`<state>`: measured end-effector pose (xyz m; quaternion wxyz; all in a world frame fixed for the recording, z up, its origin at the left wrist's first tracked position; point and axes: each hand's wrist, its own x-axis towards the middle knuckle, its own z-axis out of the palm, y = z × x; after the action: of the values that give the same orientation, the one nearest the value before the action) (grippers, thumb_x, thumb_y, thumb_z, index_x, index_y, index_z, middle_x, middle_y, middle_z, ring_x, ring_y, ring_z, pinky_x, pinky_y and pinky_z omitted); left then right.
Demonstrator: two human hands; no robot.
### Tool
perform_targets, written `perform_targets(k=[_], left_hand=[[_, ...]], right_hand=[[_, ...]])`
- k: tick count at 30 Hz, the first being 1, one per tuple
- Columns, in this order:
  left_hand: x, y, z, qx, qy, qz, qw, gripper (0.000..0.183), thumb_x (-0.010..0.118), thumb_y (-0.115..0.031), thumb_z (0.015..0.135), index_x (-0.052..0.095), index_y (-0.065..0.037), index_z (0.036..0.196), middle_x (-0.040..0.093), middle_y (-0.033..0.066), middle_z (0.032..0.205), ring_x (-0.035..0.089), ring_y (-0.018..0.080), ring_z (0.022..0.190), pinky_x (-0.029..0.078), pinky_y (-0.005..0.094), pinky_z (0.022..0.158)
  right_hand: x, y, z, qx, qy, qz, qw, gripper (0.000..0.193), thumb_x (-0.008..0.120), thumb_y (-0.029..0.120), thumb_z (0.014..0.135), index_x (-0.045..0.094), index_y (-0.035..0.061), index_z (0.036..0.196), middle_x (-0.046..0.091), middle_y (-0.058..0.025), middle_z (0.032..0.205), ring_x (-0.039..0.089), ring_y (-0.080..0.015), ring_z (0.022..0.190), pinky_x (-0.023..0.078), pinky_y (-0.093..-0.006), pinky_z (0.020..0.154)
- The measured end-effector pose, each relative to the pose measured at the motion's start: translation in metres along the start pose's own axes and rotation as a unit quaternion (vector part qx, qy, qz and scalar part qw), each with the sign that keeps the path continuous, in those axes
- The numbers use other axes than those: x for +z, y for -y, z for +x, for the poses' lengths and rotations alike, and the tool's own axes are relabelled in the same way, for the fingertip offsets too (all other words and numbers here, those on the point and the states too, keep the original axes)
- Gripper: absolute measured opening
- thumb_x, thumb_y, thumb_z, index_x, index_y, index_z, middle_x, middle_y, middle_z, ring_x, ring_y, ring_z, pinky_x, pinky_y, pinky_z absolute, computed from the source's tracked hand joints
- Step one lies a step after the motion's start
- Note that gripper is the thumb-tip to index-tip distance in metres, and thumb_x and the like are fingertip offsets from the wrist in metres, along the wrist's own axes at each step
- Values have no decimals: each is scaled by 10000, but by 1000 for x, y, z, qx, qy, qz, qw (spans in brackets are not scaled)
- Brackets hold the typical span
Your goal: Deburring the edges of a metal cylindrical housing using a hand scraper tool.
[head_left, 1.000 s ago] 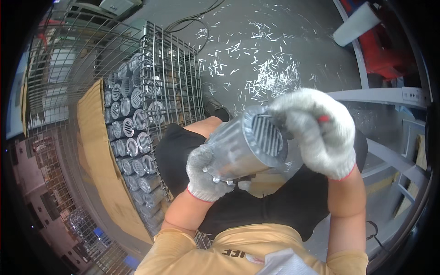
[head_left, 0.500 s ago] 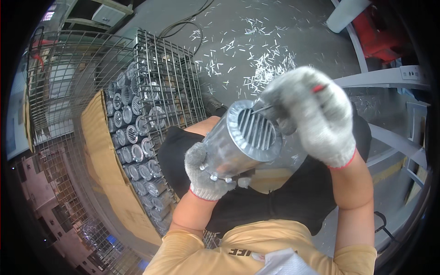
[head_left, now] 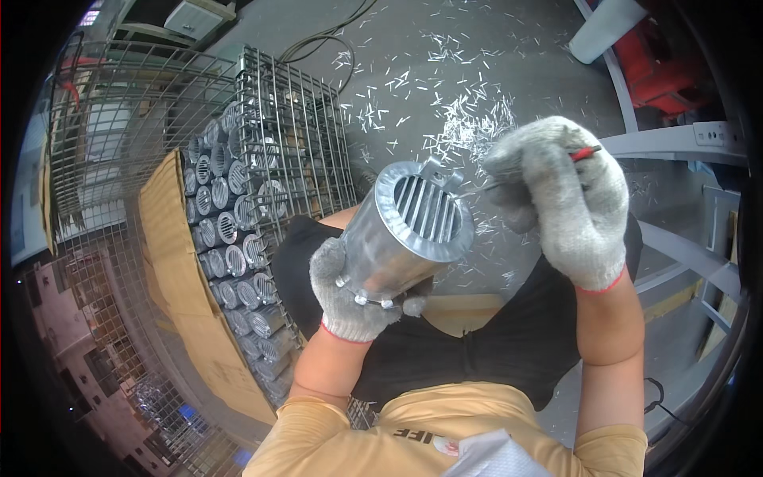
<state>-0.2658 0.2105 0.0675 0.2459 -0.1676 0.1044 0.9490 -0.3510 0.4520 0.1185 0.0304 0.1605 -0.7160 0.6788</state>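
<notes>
My left hand (head_left: 350, 298), in a grey-white knit glove, is wrapped around the lower part of a shiny metal cylinder (head_left: 381, 258). The cylinder is tilted, its slotted end (head_left: 427, 208) facing up with parallel bars across the round opening. A small bracket (head_left: 445, 175) sticks out at its far rim. Closed around a slim tool (head_left: 584, 153) is my gloved right hand (head_left: 560, 199); the tool's red and black end shows above the knuckles. A thin metal tip points from the fingers toward the rim, seemingly just apart from it. Fingers hide the rest of the tool.
At the left, a wire cage (head_left: 294, 127) holds several similar slotted cylinders (head_left: 226, 226) beside a cardboard sheet (head_left: 195, 294). Small metal slivers (head_left: 477, 123) litter the floor ahead. A cable (head_left: 318, 36) lies at the far side; a pale metal frame (head_left: 668, 143) stands right.
My right hand has drawn back to the right with the tool, away from the slotted end. The cylinder has shifted slightly left and farther away, and its rim bracket now shows.
</notes>
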Motion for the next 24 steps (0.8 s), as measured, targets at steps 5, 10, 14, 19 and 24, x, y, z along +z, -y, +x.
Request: perform_targets(k=[5, 10, 14, 19, 24], left_hand=[[-4, -3, 2, -2, 26, 19, 999, 961, 600, -590, 830, 261, -91, 1578, 490, 211, 1460, 636, 421, 1143, 604, 473, 571], [1, -8, 10, 94, -1, 173, 980, 752, 620, -443, 885, 350, -65, 1477, 532, 193, 1399, 633, 344, 1175, 591, 451, 811], [6, -10, 10, 149, -40, 220, 963, 521, 609, -258, 973, 415, -44, 1406, 558, 157, 1371, 581, 276, 1268, 551, 427, 1038], [-6, -10, 0, 156, -102, 305, 934, 629, 638, -315, 933, 386, -69, 1453, 536, 139, 1413, 581, 279, 1266, 589, 403, 954], [-8, -12, -3, 94, -83, 122, 985, 931, 637, -595, 745, 359, -138, 1507, 520, 153, 1426, 640, 316, 1157, 638, 361, 630]], right_hand=[[-1, 11, -3, 103, -25, 69, 992, 153, 564, 43, 1014, 676, -49, 966, 661, -66, 791, 601, -108, 684, 509, -255, 630], [11, -5, -3, -148, 89, -163, 971, 74, 751, 84, 861, 720, 51, 920, 713, -70, 794, 708, -244, 672, 579, -307, 629], [20, -8, -1, 5, 84, -16, 996, 63, 723, 52, 894, 722, 17, 946, 715, -95, 800, 715, -232, 691, 582, -308, 647], [15, 3, -11, 25, 54, 29, 998, 86, 685, 13, 920, 716, -30, 989, 730, -122, 862, 720, -215, 723, 579, -299, 682], [25, -4, -9, 54, 83, -15, 995, 93, 671, 18, 943, 715, -26, 1012, 738, -118, 910, 708, -164, 782, 575, -288, 718]])
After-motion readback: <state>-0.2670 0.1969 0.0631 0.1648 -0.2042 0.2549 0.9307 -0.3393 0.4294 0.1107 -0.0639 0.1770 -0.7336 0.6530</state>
